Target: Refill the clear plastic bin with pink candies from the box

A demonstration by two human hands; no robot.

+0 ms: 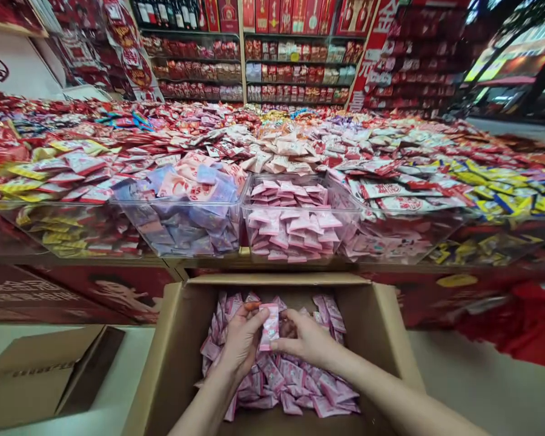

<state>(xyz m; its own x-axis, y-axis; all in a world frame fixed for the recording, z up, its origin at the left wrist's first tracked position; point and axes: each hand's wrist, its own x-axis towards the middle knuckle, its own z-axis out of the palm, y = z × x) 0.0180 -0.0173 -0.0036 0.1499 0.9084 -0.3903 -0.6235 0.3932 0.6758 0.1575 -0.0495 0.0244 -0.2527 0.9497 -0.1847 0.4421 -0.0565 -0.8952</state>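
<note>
An open cardboard box (181, 339) stands on the floor below me, partly filled with small pink candy packets (300, 381). Both my hands are down inside it. My left hand (240, 342) and my right hand (306, 339) are closed together around a stack of pink packets (269, 326), held upright between them just above the heap. Right behind the box, on the counter, a clear plastic bin (300, 227) holds the same kind of pink packets in rows.
The long counter is covered with clear bins and piles of wrapped sweets: blue-pink ones (186, 206) to the left, yellow and red ones (59, 181) further left, yellow-blue ones (504, 188) at right. A second cardboard box (40, 375) lies at lower left. Red-stocked shelves (295, 54) line the back.
</note>
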